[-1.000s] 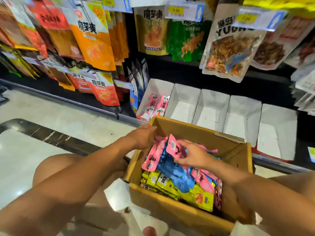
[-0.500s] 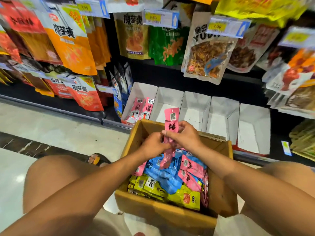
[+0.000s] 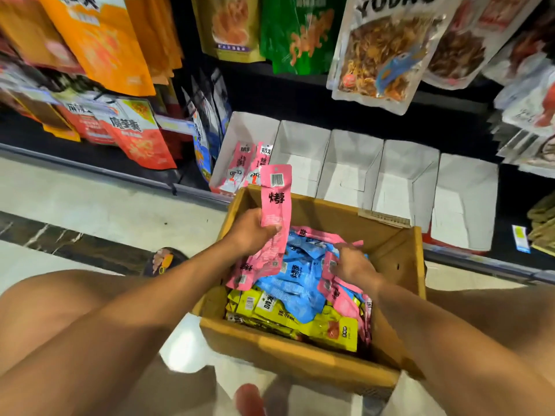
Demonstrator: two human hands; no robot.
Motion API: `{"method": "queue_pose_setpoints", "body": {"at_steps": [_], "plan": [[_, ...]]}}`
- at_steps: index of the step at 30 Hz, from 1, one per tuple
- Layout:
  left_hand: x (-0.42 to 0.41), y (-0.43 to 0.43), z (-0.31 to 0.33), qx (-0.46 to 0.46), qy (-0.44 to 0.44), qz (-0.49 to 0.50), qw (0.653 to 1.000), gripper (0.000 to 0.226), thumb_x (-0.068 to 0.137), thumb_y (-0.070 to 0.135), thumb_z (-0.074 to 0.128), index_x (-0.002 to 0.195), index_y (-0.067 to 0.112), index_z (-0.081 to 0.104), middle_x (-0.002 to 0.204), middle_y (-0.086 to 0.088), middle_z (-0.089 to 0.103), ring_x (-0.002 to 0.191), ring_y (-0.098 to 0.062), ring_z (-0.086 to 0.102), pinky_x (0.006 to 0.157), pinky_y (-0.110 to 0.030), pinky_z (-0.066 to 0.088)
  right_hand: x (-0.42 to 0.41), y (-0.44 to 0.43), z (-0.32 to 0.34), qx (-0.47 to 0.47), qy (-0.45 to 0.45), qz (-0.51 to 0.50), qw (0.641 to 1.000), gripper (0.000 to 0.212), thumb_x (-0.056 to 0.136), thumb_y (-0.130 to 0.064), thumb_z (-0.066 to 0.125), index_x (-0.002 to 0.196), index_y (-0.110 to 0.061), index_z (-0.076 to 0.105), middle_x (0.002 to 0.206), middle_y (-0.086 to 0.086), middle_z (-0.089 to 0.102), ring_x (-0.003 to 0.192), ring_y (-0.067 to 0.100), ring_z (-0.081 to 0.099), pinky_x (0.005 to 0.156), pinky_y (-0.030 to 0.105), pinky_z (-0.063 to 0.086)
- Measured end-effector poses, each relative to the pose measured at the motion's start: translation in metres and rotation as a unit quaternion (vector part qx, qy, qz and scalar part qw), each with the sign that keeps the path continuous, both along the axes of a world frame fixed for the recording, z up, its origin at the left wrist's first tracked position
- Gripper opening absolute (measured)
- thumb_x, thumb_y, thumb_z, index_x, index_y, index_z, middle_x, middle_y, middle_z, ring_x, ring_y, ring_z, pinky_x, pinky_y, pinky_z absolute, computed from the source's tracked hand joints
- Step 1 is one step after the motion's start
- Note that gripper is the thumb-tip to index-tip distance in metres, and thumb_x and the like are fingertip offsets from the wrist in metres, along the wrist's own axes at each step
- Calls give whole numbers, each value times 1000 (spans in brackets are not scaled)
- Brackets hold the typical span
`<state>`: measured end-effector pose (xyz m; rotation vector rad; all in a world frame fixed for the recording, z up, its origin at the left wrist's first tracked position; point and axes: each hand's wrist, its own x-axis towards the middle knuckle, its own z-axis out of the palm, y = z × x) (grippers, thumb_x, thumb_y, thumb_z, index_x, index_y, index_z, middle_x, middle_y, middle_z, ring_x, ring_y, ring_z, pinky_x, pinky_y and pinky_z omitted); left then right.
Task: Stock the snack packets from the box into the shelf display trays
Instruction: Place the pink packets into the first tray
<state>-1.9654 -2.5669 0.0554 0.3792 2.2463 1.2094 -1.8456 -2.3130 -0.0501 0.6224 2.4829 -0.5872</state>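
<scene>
1. Head view, hands: gripped in the left hand (image 3: pixel 250 235), a fanned bunch of pink packets (image 3: pixel 276 205). Tallest one upright above the far rim of the cardboard box (image 3: pixel 288 352), others drooping below the fist.
2. Same view: down in the pile, the right hand (image 3: pixel 356 265), fingers on a pink packet at the right side. Too blurred to tell whether pinching or merely touching.
3. Stock location: blue packets (image 3: pixel 300 274), yellow packets (image 3: pixel 300 313) and more pink ones heaped in the box on the floor (image 3: pixel 90 190). Just beyond the box, a row of white display trays (image 3: pixel 351 163), with two pink packets standing in the leftmost tray (image 3: pixel 252 127).
4. Risk, as a judgement: loose fan, slick wrappers. Likely to shed a packet into the box or onto the floor while crossing the rim.
5. Risk: mixed colours in one heap. Easy to snag a blue packet with the pink and land it in the wrong tray.
6. Risk: light card trays. Prone to sliding or tipping if shoved, and to leaving packets slumped if dropped in askew.
7. Risk: hanging bags (image 3: pixel 378 55) close above the trays. Liable to be knocked by a raised wrist.
</scene>
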Motion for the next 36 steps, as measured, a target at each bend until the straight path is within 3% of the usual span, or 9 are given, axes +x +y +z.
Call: {"method": "queue_pose_setpoints", "body": {"at_steps": [2,7,13,17,21,23,27,33,36], "plan": [[1,0,0,12,-5,-3,1000,14,98,11,66,104,24,68,106,-2,74,101,-22,71,93,-40,56,3,1,-25,29,-3,41,999,83,73,-48,69,143,-14,39,136,16,53,126,38,51,99,44,47],[1,-4,-8,21,-34,-2,999,15,98,10,66,107,21,69,105,1,75,98,-15,71,88,-35,56,2,-14,-38,54,-11,80,995,97,78,-35,79,155,-20,22,148,6,41,136,32,42,100,47,45],[-1,-5,-9,26,-51,19,998,16,98,9,67,107,23,70,106,1,75,99,-15,72,90,-35,56,4,-1,-43,32,36,74,996,80,73,-37,79,139,-15,40,131,10,47,117,37,57,88,45,52],[-1,-2,-5,20,-53,15,998,16,98,10,67,107,23,70,106,2,75,97,-13,71,86,-31,55,-1,9,-26,9,61,59,996,83,71,-39,78,143,-18,43,129,10,50,114,34,59,89,40,53],[-1,6,1,22,-59,31,998,15,96,12,69,105,23,72,107,0,77,98,-19,73,92,-42,58,-5,19,6,-10,84,34,996,81,67,-46,70,141,-20,50,128,13,60,132,33,48,106,37,46],[0,10,7,31,-71,37,996,14,96,14,70,106,22,72,108,0,77,98,-19,74,94,-44,59,-6,26,29,-12,109,31,993,78,66,-47,67,136,-17,54,120,14,66,130,32,50,109,34,41],[0,15,20,43,-81,52,994,19,97,13,68,116,17,71,111,-2,76,100,-22,73,96,-43,57,-11,31,97,-39,194,30,980,69,68,-48,70,132,-23,61,107,1,61,105,18,57,83,24,42],[-8,26,54,43,-42,34,998,16,101,8,59,109,21,64,96,-7,73,88,-26,69,90,-52,58,-34,32,185,-125,274,-21,953,64,78,-31,82,137,-26,59,118,-9,64,98,3,65,80,11,44],[-15,31,68,32,-12,3,999,15,102,24,60,116,26,60,94,-12,72,80,-22,63,82,-55,57,-51,29,211,-197,300,-77,930,56,77,-38,83,129,-26,64,112,-10,68,91,5,69,79,18,51]]}}
